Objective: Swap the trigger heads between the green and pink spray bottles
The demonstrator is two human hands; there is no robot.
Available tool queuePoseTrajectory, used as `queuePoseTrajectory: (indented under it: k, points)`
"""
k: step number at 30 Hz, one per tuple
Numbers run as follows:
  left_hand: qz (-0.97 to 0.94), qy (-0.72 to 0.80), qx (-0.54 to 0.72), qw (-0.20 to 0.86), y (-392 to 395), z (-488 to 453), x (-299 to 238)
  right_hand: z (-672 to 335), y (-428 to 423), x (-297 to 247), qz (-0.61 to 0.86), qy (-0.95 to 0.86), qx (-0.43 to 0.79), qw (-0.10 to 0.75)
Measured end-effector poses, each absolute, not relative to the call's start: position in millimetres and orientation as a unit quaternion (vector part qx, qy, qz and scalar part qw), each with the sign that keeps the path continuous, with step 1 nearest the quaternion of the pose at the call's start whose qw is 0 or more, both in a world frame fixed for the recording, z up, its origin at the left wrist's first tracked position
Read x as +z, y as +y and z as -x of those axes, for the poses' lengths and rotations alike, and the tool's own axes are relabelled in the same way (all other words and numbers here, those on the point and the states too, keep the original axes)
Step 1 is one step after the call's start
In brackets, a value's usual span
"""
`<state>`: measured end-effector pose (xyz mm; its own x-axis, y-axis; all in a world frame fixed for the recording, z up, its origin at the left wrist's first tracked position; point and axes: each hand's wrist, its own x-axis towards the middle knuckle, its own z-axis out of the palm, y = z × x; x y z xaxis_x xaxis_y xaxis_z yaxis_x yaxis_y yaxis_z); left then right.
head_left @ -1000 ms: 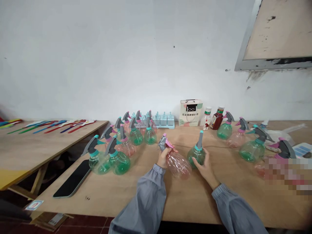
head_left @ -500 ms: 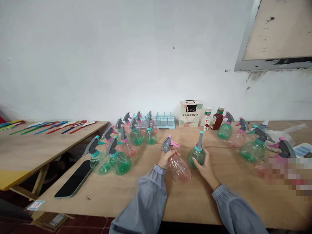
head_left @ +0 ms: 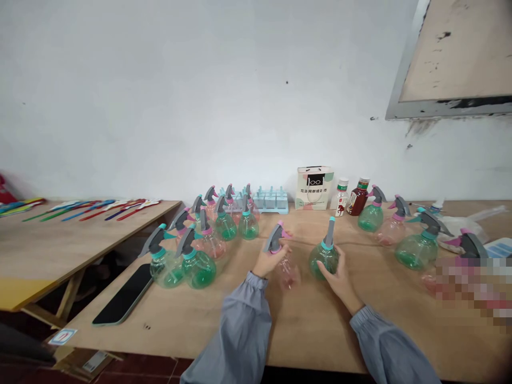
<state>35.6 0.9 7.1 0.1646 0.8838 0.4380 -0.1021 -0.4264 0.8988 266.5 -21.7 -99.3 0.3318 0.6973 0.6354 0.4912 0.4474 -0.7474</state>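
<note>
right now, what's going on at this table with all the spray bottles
A person has a spray bottle in each hand. The left hand grips a tilted pink spray bottle around its neck; the right hand holds a green spray bottle upright by its body. More green and pink bottles stand to either side, in a left cluster and a right group. A phone lies near the left cluster.
</note>
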Motion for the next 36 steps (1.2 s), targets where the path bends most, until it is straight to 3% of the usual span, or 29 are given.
queuePoseTrajectory:
  k: [5,18,27,29,33,36]
  points:
    - [-0.588,0.428,0.657,0.198,16,13,16,-267,-22,-100,0.52,-0.572,0.092,0.628]
    - [-0.51,0.534,0.671,0.066,79,43,0,-262,-24,-97,0.515,-0.576,0.093,0.628]
    - [-0.505,0.398,0.742,-0.188,53,29,-10,-258,-26,-98,0.506,-0.576,0.123,0.63]
    - [-0.609,0.342,0.701,-0.142,33,8,-14,-253,-28,-99,0.499,-0.588,0.132,0.622]
    - [-0.731,0.3,0.599,0.134,2,-52,-23,-228,-37,-104,0.458,-0.663,0.127,0.579]
    - [-0.731,0.303,0.543,0.28,-8,-79,-25,-208,-49,-108,0.446,-0.696,0.109,0.552]
